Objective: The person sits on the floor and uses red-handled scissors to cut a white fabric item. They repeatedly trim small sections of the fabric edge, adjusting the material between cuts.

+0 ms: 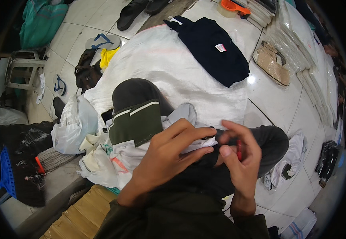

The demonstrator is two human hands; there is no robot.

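Observation:
I sit cross-legged with a white and olive-green garment (139, 124) across my lap. My left hand (163, 155) pinches a bunched white edge of this cloth (209, 142) between thumb and fingers. Close to its right, my right hand (242, 165) is curled around a small red-handled tool (239, 150), mostly hidden by the fingers. It looks like a thread snipper, but its blades do not show clearly. The right fingertips are slightly blurred and near the pinched edge; contact cannot be made out.
A white woven sheet (149, 59) lies ahead, bearing a folded navy garment (216, 51). Stacked plastic-wrapped packs (300, 44) stand right, near an orange-and-tan tape dispenser (233, 8). Sandals (102, 41), a white plastic bag (75, 125) and a blue broom head (7, 171) are left.

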